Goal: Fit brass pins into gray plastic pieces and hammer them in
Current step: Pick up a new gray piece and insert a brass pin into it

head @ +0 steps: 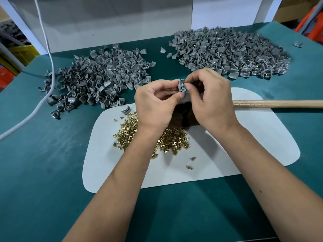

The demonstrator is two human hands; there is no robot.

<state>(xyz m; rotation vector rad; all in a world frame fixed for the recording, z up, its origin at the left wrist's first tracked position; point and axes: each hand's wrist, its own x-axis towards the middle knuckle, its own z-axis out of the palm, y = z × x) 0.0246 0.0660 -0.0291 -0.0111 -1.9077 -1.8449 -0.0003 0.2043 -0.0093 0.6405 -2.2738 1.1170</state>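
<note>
My left hand pinches one gray plastic piece above the white mat. My right hand pinches a brass pin against the top of that piece. A heap of loose brass pins lies on the mat under my wrists, partly hidden by my left forearm. A pile of gray pieces lies at the left. At the back right a second pile of gray pieces shows brass pins in some of them. A wooden hammer handle lies at the right, its head hidden behind my right hand.
A green cloth covers the table. A white cable runs down across the left pile. One stray gray piece rests on the mat's far left edge, another gray piece at the far right. White panels stand behind.
</note>
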